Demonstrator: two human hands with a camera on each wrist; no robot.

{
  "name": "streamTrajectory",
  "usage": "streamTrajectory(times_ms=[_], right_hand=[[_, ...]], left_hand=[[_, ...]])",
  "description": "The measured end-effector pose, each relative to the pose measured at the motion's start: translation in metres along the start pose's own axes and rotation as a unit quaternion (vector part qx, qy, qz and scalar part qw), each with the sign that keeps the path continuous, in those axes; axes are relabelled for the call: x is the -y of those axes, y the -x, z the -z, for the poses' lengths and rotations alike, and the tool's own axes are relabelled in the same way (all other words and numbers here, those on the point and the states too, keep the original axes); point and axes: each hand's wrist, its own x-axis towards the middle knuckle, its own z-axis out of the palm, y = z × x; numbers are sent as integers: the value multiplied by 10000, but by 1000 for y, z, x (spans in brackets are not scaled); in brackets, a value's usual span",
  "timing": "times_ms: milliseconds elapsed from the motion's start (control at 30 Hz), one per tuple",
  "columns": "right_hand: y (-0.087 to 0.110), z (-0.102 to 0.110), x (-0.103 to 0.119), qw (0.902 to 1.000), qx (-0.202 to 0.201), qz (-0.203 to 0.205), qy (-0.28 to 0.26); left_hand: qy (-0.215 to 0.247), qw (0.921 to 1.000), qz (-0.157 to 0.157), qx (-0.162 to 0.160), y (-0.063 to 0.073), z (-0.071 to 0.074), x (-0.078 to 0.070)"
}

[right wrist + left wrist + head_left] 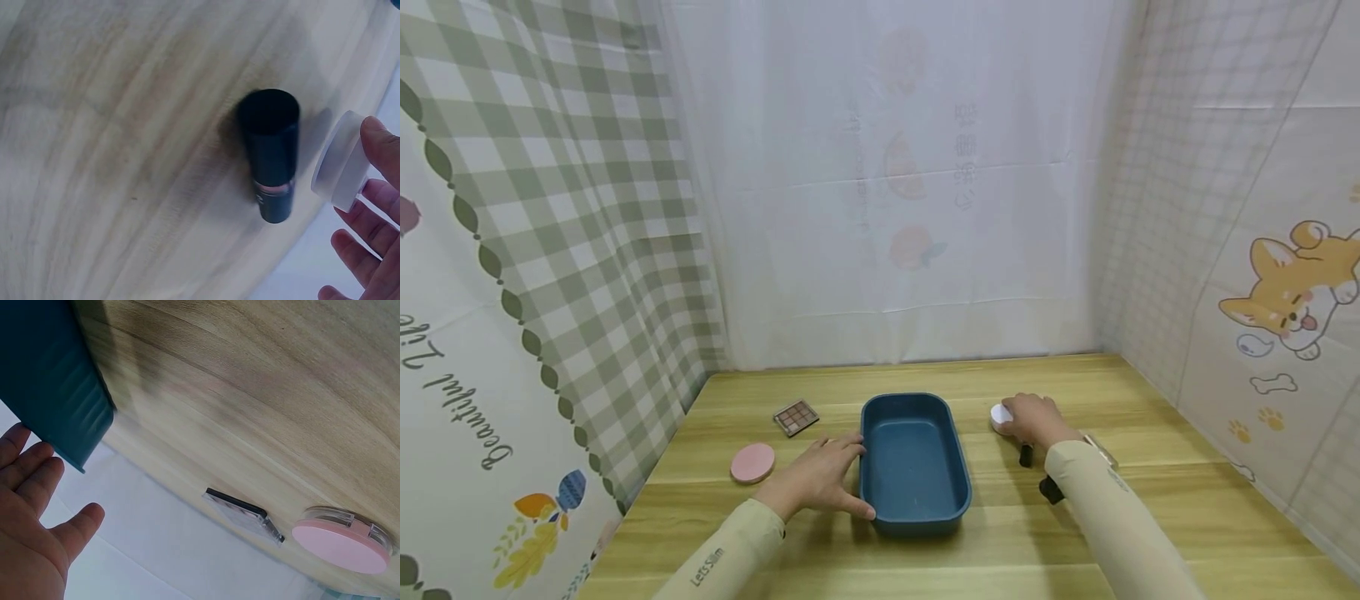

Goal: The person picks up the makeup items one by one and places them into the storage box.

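A deep blue rectangular bin (914, 467) stands on the table in front of me. My left hand (831, 475) rests at its left side, fingers and thumb spread and fairly straight; in the left wrist view the fingertips (44, 450) are at the bin's rim. Over on the right, my right hand (1033, 419) pinches a small white round jar (1000, 418) between thumb and fingers. The right wrist view shows this jar (340, 161) tilted on its side. Close beside it there is a black cosmetic tube (270, 140) with a narrow pinkish band.
Left of the bin lie a pink round compact (752, 462) and an eyeshadow palette (796, 417). Under the right forearm are a black object (1051, 490) and a pale flat item (1101, 450), both partly covered by the sleeve. Curtains enclose the wooden table (1000, 550).
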Motion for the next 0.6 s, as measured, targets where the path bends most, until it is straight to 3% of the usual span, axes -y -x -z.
streamTrajectory(times_ms=[300, 600], right_hand=[[0, 12, 8, 9991, -319, 265, 84], [-7, 21, 26, 9923, -776, 844, -469]], left_hand=[[53, 10000, -6, 32, 0, 1, -1], [-47, 10000, 30, 34, 0, 0, -1]])
